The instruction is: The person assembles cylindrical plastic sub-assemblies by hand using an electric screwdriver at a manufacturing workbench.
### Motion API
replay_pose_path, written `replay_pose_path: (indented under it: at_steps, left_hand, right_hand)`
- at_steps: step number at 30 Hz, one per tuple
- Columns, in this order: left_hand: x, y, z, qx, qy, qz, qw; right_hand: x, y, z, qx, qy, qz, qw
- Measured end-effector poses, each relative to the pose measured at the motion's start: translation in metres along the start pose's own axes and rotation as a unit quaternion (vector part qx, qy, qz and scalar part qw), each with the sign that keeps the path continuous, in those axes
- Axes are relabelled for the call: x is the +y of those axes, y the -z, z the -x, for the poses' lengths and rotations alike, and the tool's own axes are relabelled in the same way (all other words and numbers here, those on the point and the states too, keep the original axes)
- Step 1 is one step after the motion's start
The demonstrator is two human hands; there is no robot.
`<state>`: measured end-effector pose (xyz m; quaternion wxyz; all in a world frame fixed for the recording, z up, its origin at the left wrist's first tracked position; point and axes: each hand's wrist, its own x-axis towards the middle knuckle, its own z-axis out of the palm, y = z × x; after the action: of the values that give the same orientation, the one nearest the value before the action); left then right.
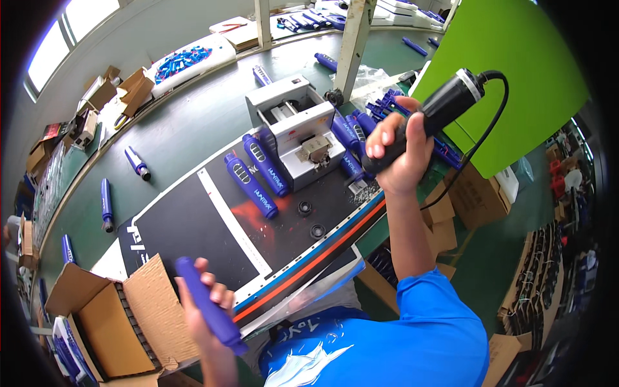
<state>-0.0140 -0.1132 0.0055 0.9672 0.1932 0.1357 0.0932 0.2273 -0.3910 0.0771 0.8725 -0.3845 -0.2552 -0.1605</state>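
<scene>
My right hand grips a black corded power screwdriver, tilted, with its tip down near the grey metal fixture on the black mat. My left hand holds a blue cylindrical tube low at the left, above an open cardboard box. Two more blue tubes lie side by side on the mat just left of the fixture. Several blue tubes are piled right of the fixture, under my right hand.
Two small black round caps lie on the black mat. Loose blue tubes are scattered on the green table. A white tray of blue parts stands at the back. A green board and cardboard boxes are on the right.
</scene>
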Motion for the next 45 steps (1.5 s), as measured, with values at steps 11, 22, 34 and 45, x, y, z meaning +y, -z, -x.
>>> replay_pose_path:
  at_steps: [11, 22, 34, 45]
  left_hand:
    - [-0.028, 0.023, 0.047, 0.049, 0.034, 0.176, 0.983]
    - [-0.025, 0.029, 0.046, -0.027, 0.031, 0.114, 0.993]
    - [-0.032, 0.029, 0.038, -0.030, 0.005, 0.092, 0.995]
    - [-0.036, 0.009, 0.013, -0.030, -0.027, -0.006, 0.999]
  right_hand:
    - [0.064, -0.025, -0.029, -0.048, 0.000, 0.119, 0.992]
    - [0.051, -0.035, -0.014, -0.041, -0.008, 0.123, 0.992]
    - [0.057, -0.031, -0.014, -0.044, -0.031, 0.161, 0.985]
    - [-0.011, -0.057, 0.061, -0.080, -0.110, -0.176, 0.975]
